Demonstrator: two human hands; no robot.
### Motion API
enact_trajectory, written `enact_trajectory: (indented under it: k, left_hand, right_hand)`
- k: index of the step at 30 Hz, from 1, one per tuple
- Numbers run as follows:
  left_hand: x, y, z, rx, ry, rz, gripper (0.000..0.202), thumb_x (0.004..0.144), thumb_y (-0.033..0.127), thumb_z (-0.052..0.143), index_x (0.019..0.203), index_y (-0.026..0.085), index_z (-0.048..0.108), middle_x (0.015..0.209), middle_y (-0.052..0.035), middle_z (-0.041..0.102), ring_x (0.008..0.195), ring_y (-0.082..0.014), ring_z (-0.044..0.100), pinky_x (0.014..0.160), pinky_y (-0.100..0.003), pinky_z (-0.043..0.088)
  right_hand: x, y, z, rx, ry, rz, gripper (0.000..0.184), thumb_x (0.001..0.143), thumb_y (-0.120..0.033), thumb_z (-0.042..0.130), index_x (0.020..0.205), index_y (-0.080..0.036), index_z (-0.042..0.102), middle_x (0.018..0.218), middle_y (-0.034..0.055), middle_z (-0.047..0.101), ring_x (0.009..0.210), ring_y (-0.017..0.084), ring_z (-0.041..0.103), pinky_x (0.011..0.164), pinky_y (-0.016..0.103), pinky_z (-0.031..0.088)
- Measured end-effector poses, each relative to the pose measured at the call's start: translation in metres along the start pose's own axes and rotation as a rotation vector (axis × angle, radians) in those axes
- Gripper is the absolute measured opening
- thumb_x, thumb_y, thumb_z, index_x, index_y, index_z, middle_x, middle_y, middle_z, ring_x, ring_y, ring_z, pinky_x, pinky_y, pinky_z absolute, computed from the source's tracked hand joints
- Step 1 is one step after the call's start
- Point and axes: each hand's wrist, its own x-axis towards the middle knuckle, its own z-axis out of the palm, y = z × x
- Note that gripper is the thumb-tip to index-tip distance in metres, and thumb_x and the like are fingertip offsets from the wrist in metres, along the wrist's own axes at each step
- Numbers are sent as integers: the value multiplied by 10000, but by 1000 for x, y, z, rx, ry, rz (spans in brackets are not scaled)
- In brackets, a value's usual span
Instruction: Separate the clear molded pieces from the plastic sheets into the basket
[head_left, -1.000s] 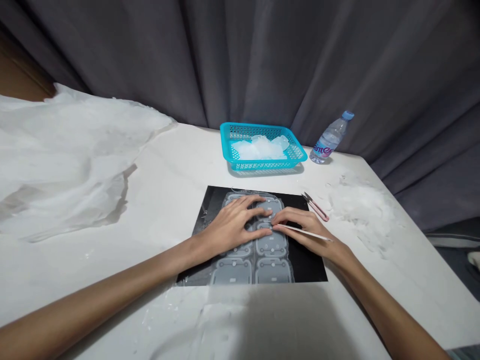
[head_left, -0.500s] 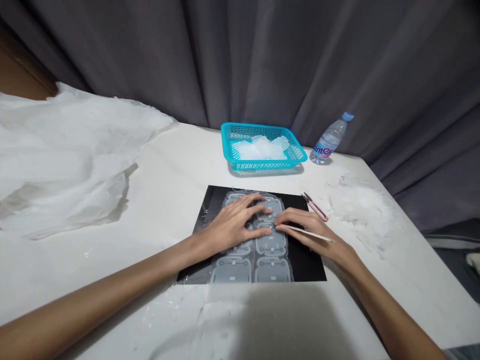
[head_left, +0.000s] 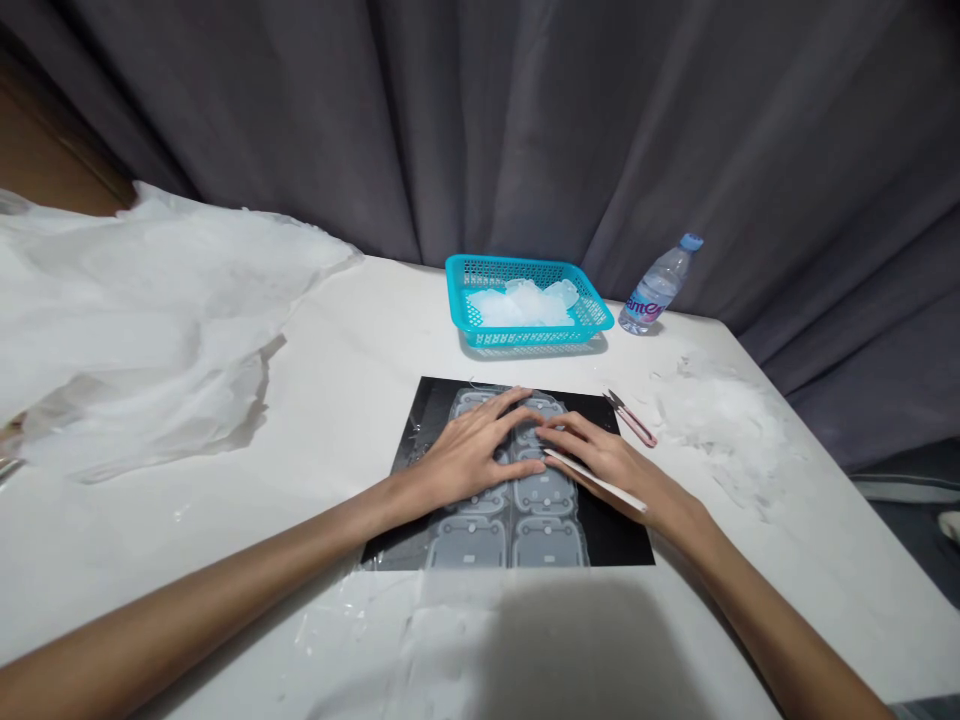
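A translucent moulded sheet (head_left: 468,540) with rows of rounded rectangular shapes lies on a black mat (head_left: 615,535). My left hand (head_left: 480,445) rests flat on the sheet, fingers spread, covering its upper left part. My right hand (head_left: 600,455) is at the sheet's right side, its fingertips near my left fingertips. Held along its thumb is a thin white stick (head_left: 600,482) with a pointed end toward the sheet. Small scissor-like snips (head_left: 634,420) with pinkish handles lie at the mat's upper right corner.
Behind the mat stands a turquoise basket (head_left: 529,338) holding translucent white pieces. A water bottle (head_left: 654,290) is to its right. Scraps of clear film (head_left: 724,420) lie on the right, and a large crumpled white plastic sheet (head_left: 150,320) spreads over the table's left.
The white stick has swung to a steeper slant in my right hand, whose fingers have shifted slightly left and up. My left hand stays on the sheet. The view has tipped slightly.
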Motion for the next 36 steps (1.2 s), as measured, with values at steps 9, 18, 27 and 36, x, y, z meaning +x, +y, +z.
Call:
enact_trajectory:
  k: [9,18,27,36]
  left_hand:
    - [2,-3,1,-19,-80,-120,1147,907,741,595,1685,161,-18,1746,-213,21,1617,-361,115,1277,-514,248]
    - [0,12,-18,-368,334,-283,515,987,697,468,1131,205,514,1029,-114,728,984,-278,716,889,-452,547]
    - [13,2,-18,-944,123,-333,584,834,481,787,1163,243,367,837,1,742,628,-152,658,577,-238,416]
    - [10,-5,-12,-762,118,-184,379,934,445,695,1014,231,392,729,27,695,596,-121,560,557,-221,355]
  right_hand:
    - [54,43,-34,-5,545,153,232,1055,-316,517,976,-207,706,1028,94,710,992,256,663,944,411,521]
    - [24,-19,-27,213,373,150,198,1047,-288,568,1138,-235,736,1050,55,670,1000,193,655,913,323,490]
    - [18,-10,-29,289,237,124,397,1090,-466,444,1191,-285,783,1075,67,643,1082,229,592,1031,419,450]
    - [62,13,4,362,177,247,361,997,-507,594,911,-197,758,893,49,713,903,215,612,888,357,456]
